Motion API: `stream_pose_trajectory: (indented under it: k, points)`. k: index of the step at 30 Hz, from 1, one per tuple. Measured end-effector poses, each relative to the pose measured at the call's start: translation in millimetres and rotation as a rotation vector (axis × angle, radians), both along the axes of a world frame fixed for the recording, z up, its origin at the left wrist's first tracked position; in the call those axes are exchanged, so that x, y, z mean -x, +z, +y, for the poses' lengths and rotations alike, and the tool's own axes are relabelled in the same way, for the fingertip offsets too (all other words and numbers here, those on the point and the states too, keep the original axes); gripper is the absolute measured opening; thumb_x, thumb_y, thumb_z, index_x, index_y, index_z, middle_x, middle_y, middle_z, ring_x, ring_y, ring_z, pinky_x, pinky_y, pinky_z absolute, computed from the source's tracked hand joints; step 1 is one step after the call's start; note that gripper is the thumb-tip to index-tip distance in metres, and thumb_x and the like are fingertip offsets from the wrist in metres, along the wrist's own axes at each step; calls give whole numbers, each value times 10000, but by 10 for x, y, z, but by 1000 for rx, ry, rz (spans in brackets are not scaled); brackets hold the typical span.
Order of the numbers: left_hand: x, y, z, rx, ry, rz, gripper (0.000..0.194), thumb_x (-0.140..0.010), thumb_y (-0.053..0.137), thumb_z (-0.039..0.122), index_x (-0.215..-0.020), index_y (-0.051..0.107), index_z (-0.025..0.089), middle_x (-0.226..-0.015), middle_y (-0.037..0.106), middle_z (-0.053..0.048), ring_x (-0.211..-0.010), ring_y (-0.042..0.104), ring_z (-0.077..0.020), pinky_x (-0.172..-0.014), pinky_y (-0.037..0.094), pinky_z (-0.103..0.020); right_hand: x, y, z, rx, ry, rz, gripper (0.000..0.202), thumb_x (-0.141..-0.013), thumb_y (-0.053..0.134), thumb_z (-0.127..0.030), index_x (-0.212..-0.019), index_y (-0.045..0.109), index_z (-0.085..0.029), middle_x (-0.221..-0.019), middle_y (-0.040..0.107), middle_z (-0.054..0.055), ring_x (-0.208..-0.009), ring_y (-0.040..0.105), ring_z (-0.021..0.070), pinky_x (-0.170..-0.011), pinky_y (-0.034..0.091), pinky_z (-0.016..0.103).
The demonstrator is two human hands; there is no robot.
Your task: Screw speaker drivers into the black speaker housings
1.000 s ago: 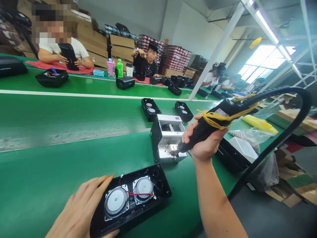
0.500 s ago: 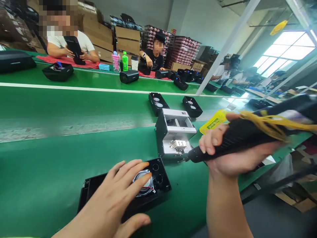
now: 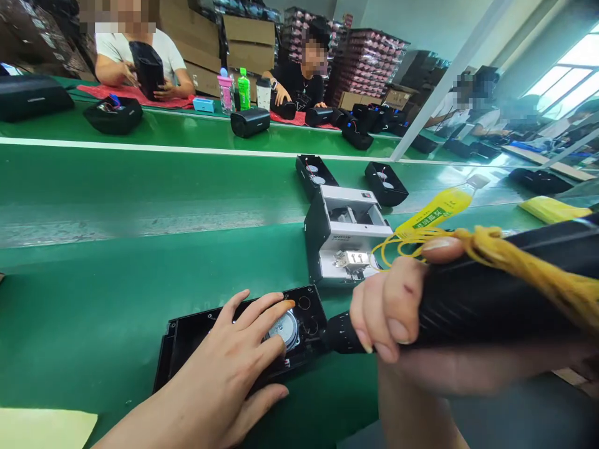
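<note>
- Apparently screw-driving: right hand [image 3: 388, 312] wrapped round a driver [image 3: 468, 293], aimed at the box [image 3: 187, 342] beneath the left hand [image 3: 234, 368]
- Latter spread, gripping nothing — next move likely needs steady aim

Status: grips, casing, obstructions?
Left grip spread over casing, hiding part. Right grip closed around driver, nosed at casing's right end. Silver machine just beyond.

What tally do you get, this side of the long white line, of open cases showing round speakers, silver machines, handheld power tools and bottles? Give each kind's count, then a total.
Cases: 3
Machine: 1
Power tool: 1
Bottle: 1
Total: 6
</note>
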State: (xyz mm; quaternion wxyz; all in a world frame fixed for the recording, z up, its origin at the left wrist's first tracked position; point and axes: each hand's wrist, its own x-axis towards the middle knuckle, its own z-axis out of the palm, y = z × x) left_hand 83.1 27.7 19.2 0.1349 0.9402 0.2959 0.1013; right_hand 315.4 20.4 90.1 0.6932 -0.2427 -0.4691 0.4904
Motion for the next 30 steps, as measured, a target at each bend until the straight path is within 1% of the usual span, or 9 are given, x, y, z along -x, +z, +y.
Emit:
stream_pose_trajectory:
  k: [2,5,8,12,16,19,21,27,30]
  points:
    - [18,-27,-7,-13,9,-1,339,-933,661,301,-1271,638,306,-1647,518,-34,-1557,410,-318,-1262,292,-674,42,-116,9,-31,69,56,478,-914,664,-711,-1115,781,-294,-625,628,-29,-396,523,140,-354,456,249]
    - [15,-70,-13,-34,26,-1,336,-946,626,283,-1282,625,287,-1643,524,-49,-1550,420,-310,-1255,277,-668,59,-281,19,-9,131,76,429,-925,695,-637,-1166,768,-290,-666,635,-25,-437,538,139,-395,485,249]
    - [-3,-86,-13,-51,26,7,370,-974,605,304,-1342,601,269,-1650,513,-69,-1550,419,-309,-1246,280,-645,54,-405,36,3,141,89,473,-910,693,-672,-1167,767,-282,-669,639,-24,-436,536,138,-405,485,251]
    - [-13,-74,-4,-38,20,23,357,-1000,590,328,-1352,612,274,-1637,534,-50,-1563,392,-311,-1243,260,-633,48,-513,62,6,130,103,509,-882,709,-701,-1170,756,-283,-671,642,-27,-429,533,141,-402,474,255]
    - [-11,-84,-1,-33,17,10,372,-1017,587,347,-1381,597,272,-1612,566,-27,-1572,371,-305,-1250,227,-620,48,-563,92,10,136,94,547,-872,696,-732,-1180,753,-283,-655,628,-25,-410,515,145,-381,456,265]
    - [-9,-110,-2,-52,12,-37,382,-1019,609,393,-1376,600,259,-1561,617,-32,-1550,404,-312,-1245,218,-610,62,-556,118,-26,157,59,635,-877,609,-807,-1183,758,-271,-644,601,-25,-404,498,137,-368,438,260]
    - [-6,-127,-5,-54,11,-55,376,-1012,629,396,-1358,610,252,-1547,628,-35,-1548,404,-314,-1245,204,-604,78,-544,130,-39,156,48,669,-894,548,-829,-1183,758,-262,-644,586,-27,-411,494,131,-370,436,254]
    - [3,-153,-9,-36,19,-74,375,-984,675,398,-1328,626,256,-1536,637,-19,-1549,404,-297,-1261,165,-566,126,-577,138,-42,167,55,619,-916,559,-791,-1180,754,-266,-628,563,-38,-403,469,121,-370,415,240]
    - [-2,-157,-10,-37,12,-74,369,-1007,642,392,-1346,623,249,-1535,637,-30,-1556,392,-299,-1256,167,-566,147,-596,111,-51,161,16,470,-985,580,-657,-1154,761,-258,-639,590,-30,-403,490,120,-373,440,240]
